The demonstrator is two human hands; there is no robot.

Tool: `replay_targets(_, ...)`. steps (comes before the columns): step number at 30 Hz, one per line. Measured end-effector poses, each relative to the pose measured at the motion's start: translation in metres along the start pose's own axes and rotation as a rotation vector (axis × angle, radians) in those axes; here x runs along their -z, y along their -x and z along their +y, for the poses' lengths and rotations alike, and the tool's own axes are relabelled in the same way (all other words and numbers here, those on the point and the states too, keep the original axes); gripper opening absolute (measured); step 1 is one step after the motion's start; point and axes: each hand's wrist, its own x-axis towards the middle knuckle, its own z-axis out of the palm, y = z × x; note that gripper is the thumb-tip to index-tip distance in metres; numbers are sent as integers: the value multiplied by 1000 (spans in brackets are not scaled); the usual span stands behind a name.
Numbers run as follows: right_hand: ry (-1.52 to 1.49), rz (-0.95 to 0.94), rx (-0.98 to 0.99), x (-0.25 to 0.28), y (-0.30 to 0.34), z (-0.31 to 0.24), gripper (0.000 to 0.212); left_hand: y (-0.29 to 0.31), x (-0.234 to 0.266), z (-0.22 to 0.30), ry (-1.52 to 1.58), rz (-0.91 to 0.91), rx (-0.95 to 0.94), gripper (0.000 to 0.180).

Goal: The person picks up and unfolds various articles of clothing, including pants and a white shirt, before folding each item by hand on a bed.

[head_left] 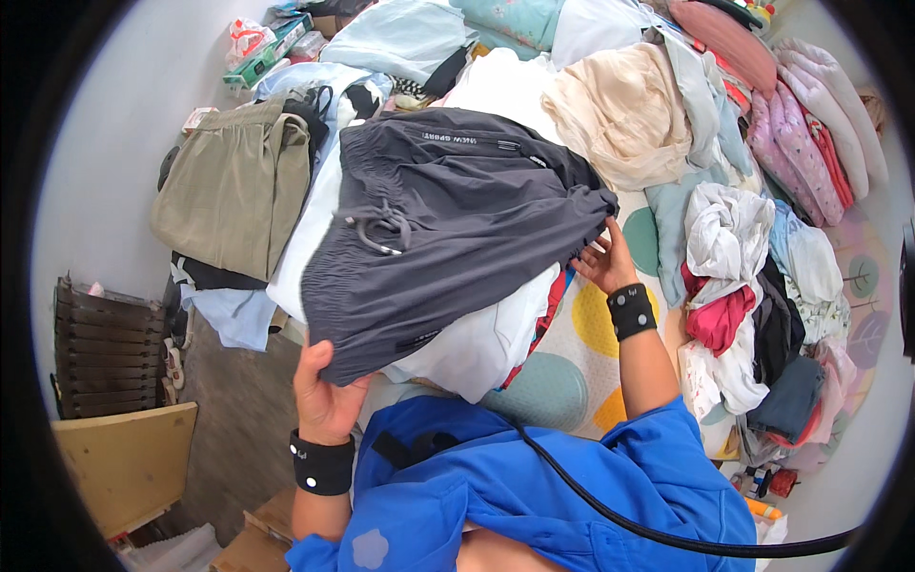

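A pair of dark grey drawstring shorts (467, 200) is spread out in front of me, its elastic waistband on the left and its leg ends bunched on the right. My left hand (329, 391) pinches the near corner of the waistband, thumb on top and the other fingers partly hidden beneath. At the right end, my right hand (602, 259) grips the bunched hem, with its fingers curled at the fabric's edge. A grey cord (381, 231) hangs in a loop from the waistband. White folded clothes (477, 348) lie under the shorts.
Olive shorts (233, 181) lie on a pile to the left. A cream cloth (624, 114) is behind, and heaped clothes (729, 238) are at the right. The bed's dotted mat (543, 391) shows near me. A black cable (648, 529) crosses my blue top.
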Motion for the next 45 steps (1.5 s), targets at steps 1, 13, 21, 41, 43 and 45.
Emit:
replay_targets(1, -82, 42, -80, -9, 3, -7, 76, 2, 5, 6, 19, -88, -1, 48)
replay_targets(13, -123, -108, 460, -11, -50, -106, 29, -3, 46, 25, 193, -96, -153, 37)
replay_targets(21, 519, -49, 1179, -7, 23, -201, 43, -1, 64, 19, 100, 10, -152, 37)
replay_targets(41, 1094, -223, 1262, -105, 41, -41, 37, 13, 85, 19, -377, 147, -28, 51)
replay_targets(43, 1184, -368, 1334, -147, 49, -37, 38, 15, 81, 18, -546, 229, -67, 51)
replay_targets(45, 1233, -448, 1372, -178, 42, -24, 40, 18, 82, 17, -646, 267, -82, 52)
